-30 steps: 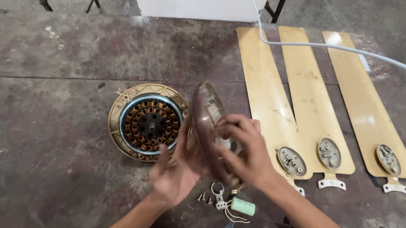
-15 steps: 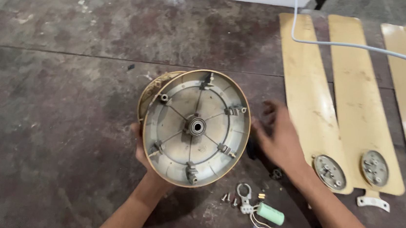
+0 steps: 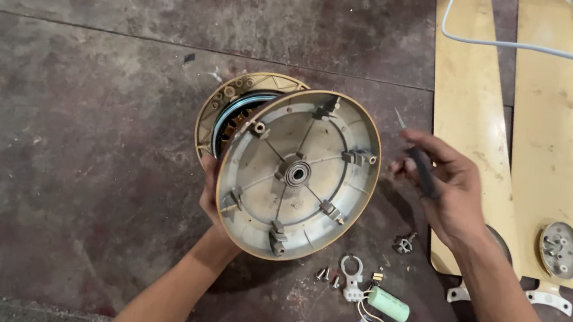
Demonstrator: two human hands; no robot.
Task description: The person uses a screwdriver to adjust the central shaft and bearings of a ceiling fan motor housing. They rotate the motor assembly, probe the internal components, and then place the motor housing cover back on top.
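Your left hand (image 3: 212, 199) now grips the round, tan-rimmed metal fan motor cover (image 3: 298, 174) from behind at the centre of the frame, tilted up so its ribbed inside and centre bearing face you; half a second ago your right hand was near its edge. That right hand (image 3: 446, 192) has moved off to the right and closed around a dark-handled screwdriver (image 3: 416, 160), tip pointing up-left. So the cover now rests on one hand alone. Behind it, on the stained dark tabletop (image 3: 82, 129), lies the gold motor base with copper windings (image 3: 232, 111). Loose screws (image 3: 329, 276) and a green cylindrical capacitor (image 3: 388, 305) lie at lower centre, pale wooden fan blades (image 3: 469, 122) at the right.
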